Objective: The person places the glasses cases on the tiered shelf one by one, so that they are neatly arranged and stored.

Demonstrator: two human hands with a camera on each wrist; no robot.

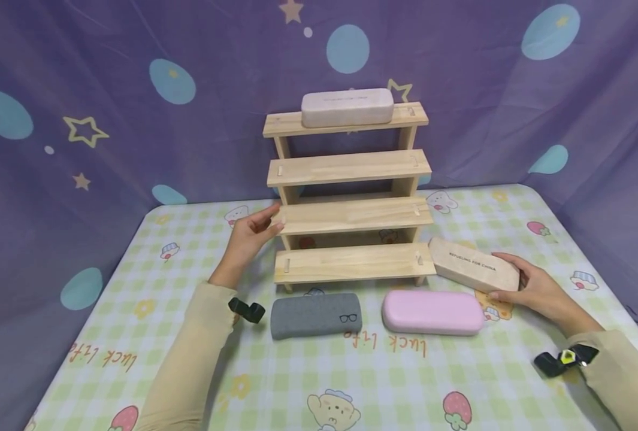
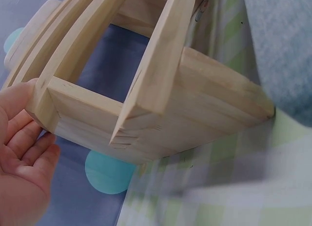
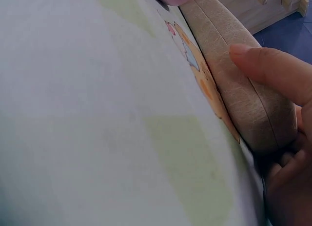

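Beige oblong leather-look case: beside pale wooden four-tier rack, lower right corner; right hand curled round case's end. Left hand: pinching rack's left edge. Apparent step: grasping; next calls for lifting.

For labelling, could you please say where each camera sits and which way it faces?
Head: head-worn, facing forward and down at the wooden rack; left hand and right hand show.
Left wrist: wrist-worn, facing the rack's end; left hand shows.
Right wrist: wrist-worn, facing tablecloth and beige case; right hand shows.
Head and left wrist share the rack.
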